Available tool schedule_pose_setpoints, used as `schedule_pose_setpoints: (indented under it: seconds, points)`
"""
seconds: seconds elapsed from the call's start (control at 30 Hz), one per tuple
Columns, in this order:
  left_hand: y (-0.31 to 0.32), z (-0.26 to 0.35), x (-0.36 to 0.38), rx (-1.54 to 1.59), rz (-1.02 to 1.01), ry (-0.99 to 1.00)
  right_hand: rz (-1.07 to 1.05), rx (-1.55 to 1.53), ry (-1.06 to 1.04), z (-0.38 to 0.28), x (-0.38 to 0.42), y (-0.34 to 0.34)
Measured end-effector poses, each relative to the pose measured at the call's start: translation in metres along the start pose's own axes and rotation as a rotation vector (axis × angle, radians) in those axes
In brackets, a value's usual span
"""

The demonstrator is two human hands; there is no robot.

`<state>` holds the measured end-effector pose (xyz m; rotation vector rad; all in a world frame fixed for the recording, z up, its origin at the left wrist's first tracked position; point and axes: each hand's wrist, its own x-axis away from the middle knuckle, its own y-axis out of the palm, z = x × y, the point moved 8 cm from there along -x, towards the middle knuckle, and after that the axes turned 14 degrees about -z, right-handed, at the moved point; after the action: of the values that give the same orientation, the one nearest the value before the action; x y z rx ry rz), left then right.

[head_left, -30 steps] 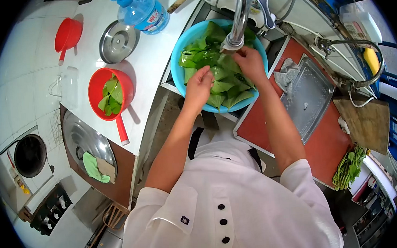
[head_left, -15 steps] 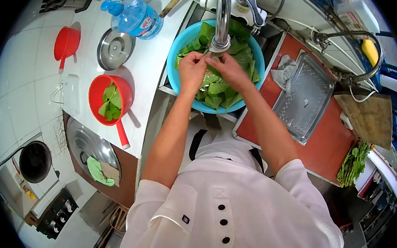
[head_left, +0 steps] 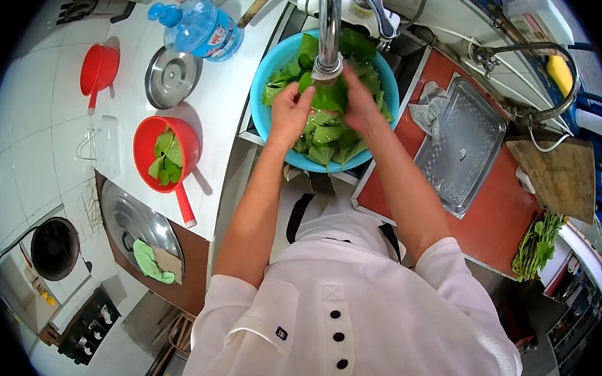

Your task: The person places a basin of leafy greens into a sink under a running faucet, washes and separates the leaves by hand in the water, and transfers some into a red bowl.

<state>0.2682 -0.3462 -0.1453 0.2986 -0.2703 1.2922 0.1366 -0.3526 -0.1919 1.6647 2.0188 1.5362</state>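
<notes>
A light-blue basin [head_left: 259,115] full of wet green leaves [head_left: 323,151] stands in the sink, under the metal faucet [head_left: 330,33]. Over the basin, my left hand [head_left: 290,113] pinches a broad green leaf [head_left: 330,96] between thumb and fingers, just below the spout. My right hand [head_left: 361,102] is at the leaf's other side, its fingers smeared by motion. Part of the leaf is hidden behind the spout.
On the white counter at left stand a red dipper [head_left: 191,149] with leaves inside, a second red dipper [head_left: 99,68], a steel lid [head_left: 172,77] and a blue bottle [head_left: 204,36]. At right are a metal tray [head_left: 472,138], a grey cloth [head_left: 431,106] and a bunch of greens [head_left: 537,245].
My hands, close together before, have moved apart, the right one to the right. A broad leaf now shows spread between them under the faucet.
</notes>
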Motion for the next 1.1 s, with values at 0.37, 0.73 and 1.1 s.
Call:
schedule_pose_setpoints:
  seconds: [0.37, 0.73, 1.1]
  points:
    - [-0.02, -0.002, 0.02, -0.076, 0.296, -0.029, 0.388, 0.738, -0.193, -0.033, -0.002, -0.011]
    - [0.034, -0.004, -0.014, 0.983, -0.072, -0.143, -0.073, 1.674, -0.687, -0.032, 0.058, 0.104]
    - [0.036, -0.036, -0.025, 0.779, 0.066, -0.226, 0.199, 1.192, -0.461, -0.057, 0.076, 0.02]
